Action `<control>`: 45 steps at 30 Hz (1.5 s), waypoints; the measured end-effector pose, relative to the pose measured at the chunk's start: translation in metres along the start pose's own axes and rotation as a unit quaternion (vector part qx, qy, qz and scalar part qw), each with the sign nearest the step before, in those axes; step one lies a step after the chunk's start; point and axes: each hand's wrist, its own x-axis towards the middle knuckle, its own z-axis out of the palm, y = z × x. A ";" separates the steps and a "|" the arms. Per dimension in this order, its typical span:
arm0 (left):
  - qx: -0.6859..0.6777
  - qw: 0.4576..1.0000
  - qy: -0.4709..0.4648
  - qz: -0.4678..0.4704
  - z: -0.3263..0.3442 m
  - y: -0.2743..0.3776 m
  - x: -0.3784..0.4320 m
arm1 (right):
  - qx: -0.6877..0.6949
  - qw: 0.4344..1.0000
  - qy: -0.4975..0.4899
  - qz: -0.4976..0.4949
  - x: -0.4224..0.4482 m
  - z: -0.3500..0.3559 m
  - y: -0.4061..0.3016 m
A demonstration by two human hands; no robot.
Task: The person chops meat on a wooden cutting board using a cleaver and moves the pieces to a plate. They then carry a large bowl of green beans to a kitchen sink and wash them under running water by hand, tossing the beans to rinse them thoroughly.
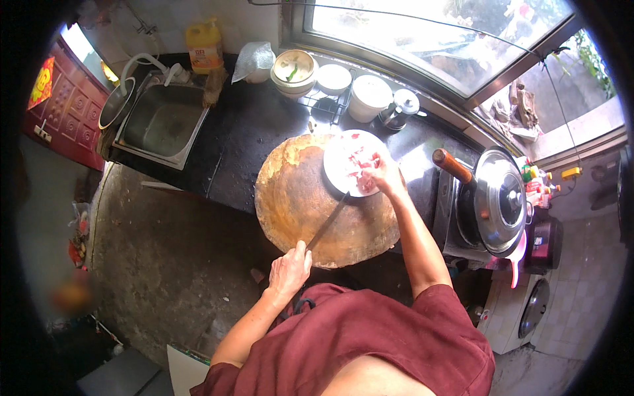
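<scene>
My left hand (291,270) grips the handle of a kitchen knife (327,225). Its blade slants up and right across a round wooden chopping block (292,198), with the tip close to the rim of a white plate (337,151). The plate rests on the far right part of the block. Sliced raw meat (357,163) lies on it in pink and red pieces. My right hand (386,174) reaches over the plate's right side, fingers down among the meat; whether they grip a piece cannot be told.
A steel sink (163,119) is set in the black counter (237,133) at left. Behind the block stand stacked bowls (293,74), a white tub (369,99) and a metal pot (405,104). To the right, a lidded wok (500,198) sits on the stove, its wooden handle (450,166) pointing toward the block.
</scene>
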 end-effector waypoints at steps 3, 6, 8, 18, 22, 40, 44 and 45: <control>0.001 1.000 0.001 0.007 0.002 -0.001 0.002 | 0.192 0.976 -0.091 -0.040 0.015 -0.008 0.006; -0.015 1.000 -0.001 -0.007 0.001 -0.003 0.000 | 0.118 0.987 -0.105 0.029 0.015 -0.022 -0.019; -0.008 1.000 -0.002 -0.015 -0.001 -0.002 0.000 | 0.052 0.996 -0.044 0.053 0.027 -0.027 -0.017; 0.012 1.000 0.013 0.010 0.004 0.000 0.000 | -0.067 0.995 -0.035 -0.065 0.037 -0.010 0.012; 0.010 1.000 0.014 0.009 0.005 -0.002 0.000 | 0.121 0.988 -0.098 0.010 0.037 -0.029 0.028; 0.009 1.000 -0.015 -0.002 -0.001 0.000 0.005 | -0.059 0.996 -0.060 -0.008 -0.004 -0.027 0.031; 0.009 1.000 -0.011 0.001 -0.001 0.000 0.005 | -0.120 0.989 0.079 0.029 0.020 -0.011 0.018; 0.006 1.000 -0.008 0.000 -0.001 0.000 0.005 | -0.156 0.986 0.054 0.011 0.022 -0.009 0.017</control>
